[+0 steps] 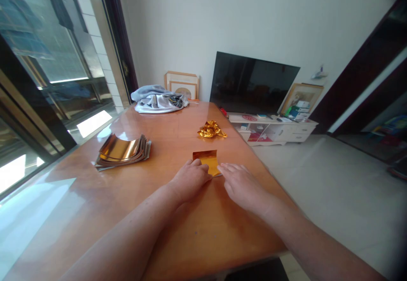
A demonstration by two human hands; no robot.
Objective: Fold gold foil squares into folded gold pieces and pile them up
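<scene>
A sheet of gold foil paper (pixel 208 161) lies on the table in front of me, its far edge curling up and its near edge lifted. My left hand (pixel 192 175) is closed on its near left side, fingers bent over the foil. At the right edge, my right hand (pixel 240 183) pinches the corner, with the thumb partly hidden below the fingers. Beyond the sheet sits a folded, crinkled gold foil piece (pixel 212 129). To the left rests a curved stack of gold foil paper (pixel 122 150), its layers fanned at the edges.
The brown wooden table (pixel 171 134) ends along a right edge close to my right forearm. Grey cloth (pixel 159 99) is heaped at its far end. A television (pixel 252 84) stands on a white cabinet (pixel 280 132) beyond. A glass door (pixel 60 39) is on the left.
</scene>
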